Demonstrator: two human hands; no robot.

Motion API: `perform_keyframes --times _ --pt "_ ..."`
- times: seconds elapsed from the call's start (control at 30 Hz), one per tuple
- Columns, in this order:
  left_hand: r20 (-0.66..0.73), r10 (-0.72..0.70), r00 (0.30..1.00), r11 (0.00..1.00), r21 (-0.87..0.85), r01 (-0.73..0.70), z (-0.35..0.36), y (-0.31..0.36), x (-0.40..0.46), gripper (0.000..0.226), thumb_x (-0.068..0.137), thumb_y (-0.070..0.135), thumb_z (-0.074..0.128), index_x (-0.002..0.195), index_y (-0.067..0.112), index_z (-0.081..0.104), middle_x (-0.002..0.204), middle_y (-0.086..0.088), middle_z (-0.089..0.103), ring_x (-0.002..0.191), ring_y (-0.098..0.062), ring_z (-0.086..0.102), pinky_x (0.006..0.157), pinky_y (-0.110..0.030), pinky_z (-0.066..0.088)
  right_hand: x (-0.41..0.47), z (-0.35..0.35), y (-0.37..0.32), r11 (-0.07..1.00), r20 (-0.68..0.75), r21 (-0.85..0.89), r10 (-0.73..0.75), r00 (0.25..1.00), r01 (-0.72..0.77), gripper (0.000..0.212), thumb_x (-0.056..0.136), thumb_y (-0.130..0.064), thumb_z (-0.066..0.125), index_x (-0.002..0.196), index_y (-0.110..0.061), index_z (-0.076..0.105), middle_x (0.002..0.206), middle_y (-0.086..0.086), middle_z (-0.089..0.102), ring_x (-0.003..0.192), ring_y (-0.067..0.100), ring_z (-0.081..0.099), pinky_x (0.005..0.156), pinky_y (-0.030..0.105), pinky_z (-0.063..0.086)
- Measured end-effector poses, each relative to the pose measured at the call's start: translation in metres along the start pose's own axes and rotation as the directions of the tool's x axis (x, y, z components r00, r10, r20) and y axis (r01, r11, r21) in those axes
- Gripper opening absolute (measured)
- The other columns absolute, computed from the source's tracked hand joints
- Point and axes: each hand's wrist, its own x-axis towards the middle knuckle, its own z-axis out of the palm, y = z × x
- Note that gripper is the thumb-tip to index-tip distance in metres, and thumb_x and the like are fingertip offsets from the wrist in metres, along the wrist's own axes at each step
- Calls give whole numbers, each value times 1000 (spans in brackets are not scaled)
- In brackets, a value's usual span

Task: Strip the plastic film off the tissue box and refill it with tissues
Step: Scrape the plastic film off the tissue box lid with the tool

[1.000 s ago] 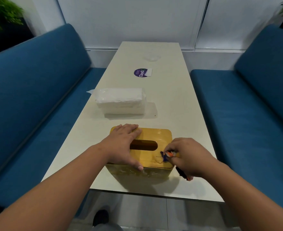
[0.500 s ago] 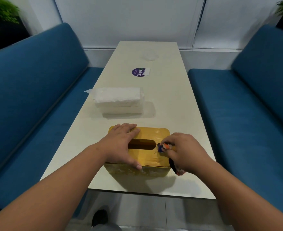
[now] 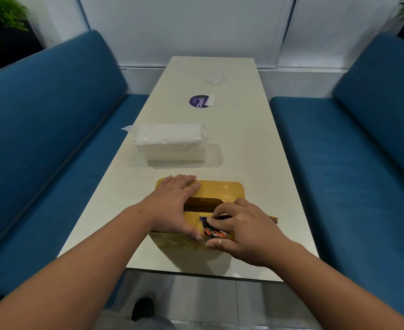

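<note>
I see the yellow tissue box (image 3: 222,192) at the near end of the table (image 3: 244,148). Left of the box's slot, my left hand (image 3: 172,206) lies flat on its top, fingers straight. Beyond the box sits the wrapped tissue pack (image 3: 172,144). On the box's near right corner, my right hand (image 3: 241,231) pinches crumpled colourful film (image 3: 214,232).
</note>
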Motion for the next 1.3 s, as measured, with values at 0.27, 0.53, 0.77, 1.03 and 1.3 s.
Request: perform_keyframes --times 0.27,0.53,0.77,1.03,1.3 --pt "-1 -3 1000 1000 -3 3 0 0 1 132 43 93 55 151 30 10 158 8 2 144 -15 -3 118 -39 -4 5 6 -6 974 -176 172 177 968 -147 27 90 -48 58 107 -35 73 99 -14 63 92 12 43 78 30 38" --pt "-5 -5 1000 1000 -17 5 0 1 0 134 41 95 52 151 31 9 158 9 0 143 -13 -4 113 -34 -10 -16 -7 20 962 -156 162 246 957 -221 16 87 -45 64 96 -38 75 87 -19 60 85 6 42 74 29 42" --pt "-16 -3 1000 1000 -18 3 0 0 0 136 39 97 50 151 30 10 158 8 2 143 -14 -3 114 -34 -8 -17 -9 15 966 -164 117 249 955 -232 20 91 -45 58 100 -37 75 94 -18 62 89 8 43 77 29 42" --pt "-9 -1 1000 1000 -6 1 0 2 2 136 39 95 51 151 29 11 158 9 2 144 -14 -2 116 -36 -5 4 2 -19 988 -170 109 130 977 -112 22 91 -41 58 103 -34 74 97 -12 65 90 13 44 71 30 34" --pt "-1 0 1000 1000 -20 0 -1 0 0 135 41 95 52 151 29 9 158 9 1 144 -14 -3 116 -36 -6 -8 -5 -4 976 -150 107 203 968 -188 23 92 -45 55 103 -36 73 98 -15 63 92 11 45 77 31 40"
